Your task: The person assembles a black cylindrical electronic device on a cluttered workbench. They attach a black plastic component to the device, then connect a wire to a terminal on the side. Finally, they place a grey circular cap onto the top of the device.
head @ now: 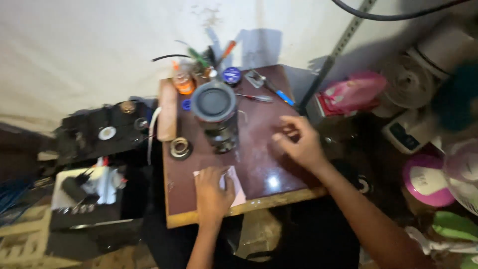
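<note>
My left hand (212,192) rests flat on a pale sheet of paper (238,188) near the front edge of a small dark red table (259,159). My right hand (298,143) hovers over the right side of the table with its fingers curled together; the blur hides whether anything small is between them. A grey cylindrical motor-like part (215,112) stands upright in the middle of the table, beyond both hands. A small coil of wire (179,147) lies to its left.
At the table's back edge lie an orange bottle (183,81), a blue round tin (231,75), screwdrivers (257,97) and pliers. A black toolbox (99,132) sits left, a pink bag (351,94) and a pink round appliance (427,180) right.
</note>
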